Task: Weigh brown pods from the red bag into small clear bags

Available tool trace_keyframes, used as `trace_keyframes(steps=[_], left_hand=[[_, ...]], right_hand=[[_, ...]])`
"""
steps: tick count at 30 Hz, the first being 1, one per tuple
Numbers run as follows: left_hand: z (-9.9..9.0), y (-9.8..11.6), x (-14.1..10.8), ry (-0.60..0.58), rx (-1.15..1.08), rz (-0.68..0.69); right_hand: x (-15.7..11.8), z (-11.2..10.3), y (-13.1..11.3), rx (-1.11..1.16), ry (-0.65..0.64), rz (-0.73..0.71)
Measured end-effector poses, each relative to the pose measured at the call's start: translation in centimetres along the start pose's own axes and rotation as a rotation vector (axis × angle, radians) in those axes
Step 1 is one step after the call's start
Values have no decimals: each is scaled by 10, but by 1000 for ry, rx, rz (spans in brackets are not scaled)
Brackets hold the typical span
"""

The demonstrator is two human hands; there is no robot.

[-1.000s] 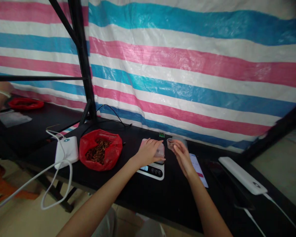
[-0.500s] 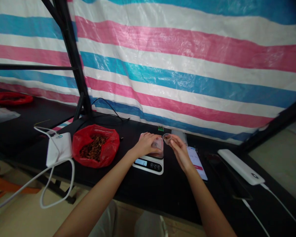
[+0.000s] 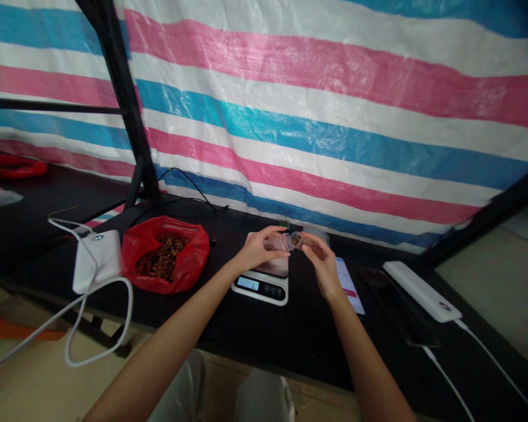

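My left hand (image 3: 257,249) is closed around a clear plastic cup (image 3: 277,242), tipped sideways above the scale. In my right hand (image 3: 321,258) is a small clear container (image 3: 296,239) with some brown bits inside, its mouth against or very near the cup's rim. Below them stands the white kitchen scale (image 3: 264,290) with a lit display and a metal plate. To the left lies an open red plastic bag (image 3: 191,266) full of brown, nut-like pieces (image 3: 167,258).
A white power bank (image 3: 422,291) and a dark phone (image 3: 396,310) lie at the right, near a lit phone (image 3: 349,287). A white device (image 3: 97,261) with looping cables sits left of the bag. Small green items (image 3: 284,224) are behind the hands.
My left hand has lifted the clear cup off the scale plate and tipped it. My right hand has brought the small container against it. The view has shifted slightly.
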State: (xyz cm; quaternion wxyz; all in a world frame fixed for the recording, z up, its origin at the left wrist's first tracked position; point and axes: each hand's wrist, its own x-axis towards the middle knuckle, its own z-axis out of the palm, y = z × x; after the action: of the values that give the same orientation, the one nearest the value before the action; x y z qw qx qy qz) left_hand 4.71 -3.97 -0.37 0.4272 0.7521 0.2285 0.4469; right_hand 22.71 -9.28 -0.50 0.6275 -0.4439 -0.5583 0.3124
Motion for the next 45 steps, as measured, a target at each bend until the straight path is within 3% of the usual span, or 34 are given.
trace_keyframes(steps=[6,14,20,25,29,31,36,38,41,45], left_hand=[[5,1,-1,16,-88,-71],[8,4,-3,-15,-137,-70],[-1,9,-3,20,-144,-72],[-10,6,-3,154,107,8],[-13,-9,-4,-108,449,41],[-13,-12,-6,-135,578,27],[-18,19,-28,95,578,63],[-36,39,-47,186,601,80],[-91,62,-80,184,791,66],[-185,63,-111,189,1108,-252]], right_hand=[[-4,7,-8,14,4,-97],[-10,12,-22,-149,-81,-266],[-11,13,-22,-71,55,-295],[-5,3,-13,16,211,-195],[-1,-2,-5,22,245,-144],[0,-2,-3,18,265,-169],[-3,6,-1,-21,301,-280],[-3,14,-3,-41,275,-257],[-2,38,-11,-86,152,-199],[5,101,-32,-103,-124,-220]])
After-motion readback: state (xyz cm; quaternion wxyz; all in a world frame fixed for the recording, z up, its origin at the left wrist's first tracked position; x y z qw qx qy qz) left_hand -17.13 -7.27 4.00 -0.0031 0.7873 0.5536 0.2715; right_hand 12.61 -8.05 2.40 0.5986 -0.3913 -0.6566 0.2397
